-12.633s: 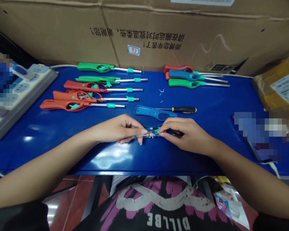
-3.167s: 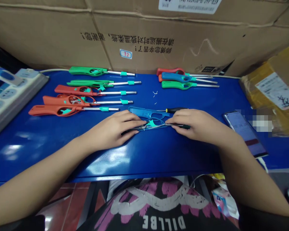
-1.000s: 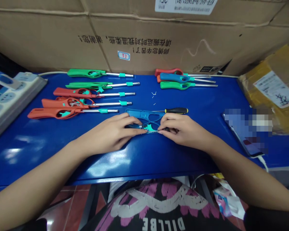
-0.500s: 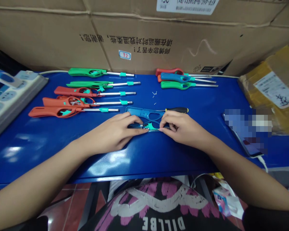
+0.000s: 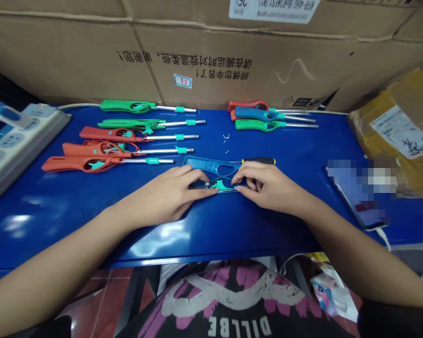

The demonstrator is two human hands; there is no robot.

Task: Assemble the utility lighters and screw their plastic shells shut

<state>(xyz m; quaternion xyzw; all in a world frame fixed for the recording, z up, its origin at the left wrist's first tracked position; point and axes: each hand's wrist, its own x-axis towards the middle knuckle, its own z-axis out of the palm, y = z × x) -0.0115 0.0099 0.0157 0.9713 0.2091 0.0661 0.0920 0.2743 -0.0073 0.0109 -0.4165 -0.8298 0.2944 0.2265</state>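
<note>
An opened blue lighter half [image 5: 229,191] with a teal trigger [image 5: 220,185] lies on the blue table between my hands. My left hand [image 5: 167,192] grips its left end, thumb and index finger closed round the shell. At its right end, the fingers of my right hand [image 5: 268,185] are closed on the shell; whether a small part is also between them is hidden. Just beyond lies the other blue handle half [image 5: 206,164], its inside facing up. A screwdriver [image 5: 261,161] with a black and yellow handle rests behind my right hand.
Several small screws or pins [image 5: 226,137] lie behind the blue parts. Red lighters [image 5: 81,163] and green lighters [image 5: 127,106] lie at the left, more lighters [image 5: 255,113] at the back right. A power strip [image 5: 28,129], a phone [image 5: 352,197] and cardboard boxes [image 5: 197,42] flank the table.
The fingertips of my right hand have shifted slightly at the right end of the lighter half. My left hand has barely moved.
</note>
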